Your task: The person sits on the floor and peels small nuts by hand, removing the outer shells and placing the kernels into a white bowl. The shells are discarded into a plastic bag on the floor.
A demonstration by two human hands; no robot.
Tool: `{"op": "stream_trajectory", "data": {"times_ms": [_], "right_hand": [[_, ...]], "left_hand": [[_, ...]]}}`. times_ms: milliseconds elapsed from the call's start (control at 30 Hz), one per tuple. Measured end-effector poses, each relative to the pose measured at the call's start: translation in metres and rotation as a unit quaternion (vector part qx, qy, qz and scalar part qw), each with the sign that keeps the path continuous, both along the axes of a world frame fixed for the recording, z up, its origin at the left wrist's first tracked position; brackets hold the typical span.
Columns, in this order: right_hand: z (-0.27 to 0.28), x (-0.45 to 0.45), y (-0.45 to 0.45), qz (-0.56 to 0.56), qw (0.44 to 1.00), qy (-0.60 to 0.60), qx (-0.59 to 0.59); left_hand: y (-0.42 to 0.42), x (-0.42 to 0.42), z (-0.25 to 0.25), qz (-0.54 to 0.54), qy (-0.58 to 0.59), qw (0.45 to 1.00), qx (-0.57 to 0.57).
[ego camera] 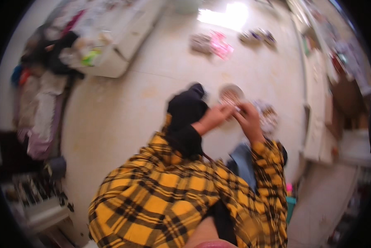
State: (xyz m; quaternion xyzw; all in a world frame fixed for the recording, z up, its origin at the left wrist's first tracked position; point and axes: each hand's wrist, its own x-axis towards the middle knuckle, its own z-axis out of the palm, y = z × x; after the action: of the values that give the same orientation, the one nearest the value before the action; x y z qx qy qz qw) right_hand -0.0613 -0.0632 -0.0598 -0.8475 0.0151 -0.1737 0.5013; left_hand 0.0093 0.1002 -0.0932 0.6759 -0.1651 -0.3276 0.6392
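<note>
My left hand (pixel 212 119) and my right hand (pixel 249 120) meet at the fingertips in front of me. Pinched between them is a small pale item (pixel 236 108), too blurred to name. Just beyond the fingers, partly covered by them, a round bowl-like container (pixel 231 88) holds reddish-brown pieces. Close by on the right of my right hand lies a clear plastic bag (pixel 268 117) with brownish contents, apparently on the floor.
Farther out on the pale floor (pixel 160 93) lie a pink plastic package (pixel 221 45), a grey bundle (pixel 201 43) and several blurred silvery items (pixel 258 36). A white cabinet-like unit (pixel 111 66) bearing clutter stands at left. Along the right runs a pale furniture edge (pixel 317 105).
</note>
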Motion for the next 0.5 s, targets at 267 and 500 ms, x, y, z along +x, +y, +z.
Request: {"op": "stream_trajectory", "data": {"times_ms": [267, 500], "right_hand": [[0.003, -0.007, -0.001, 0.093, 0.916, 0.104, 0.376], [0.012, -0.007, 0.002, 0.049, 0.890, 0.161, 0.423]], "left_hand": [[0.002, -0.011, 0.015, -0.042, -0.009, 0.993, -0.106], [0.003, -0.010, 0.024, -0.011, -0.085, 0.993, -0.087]]}}
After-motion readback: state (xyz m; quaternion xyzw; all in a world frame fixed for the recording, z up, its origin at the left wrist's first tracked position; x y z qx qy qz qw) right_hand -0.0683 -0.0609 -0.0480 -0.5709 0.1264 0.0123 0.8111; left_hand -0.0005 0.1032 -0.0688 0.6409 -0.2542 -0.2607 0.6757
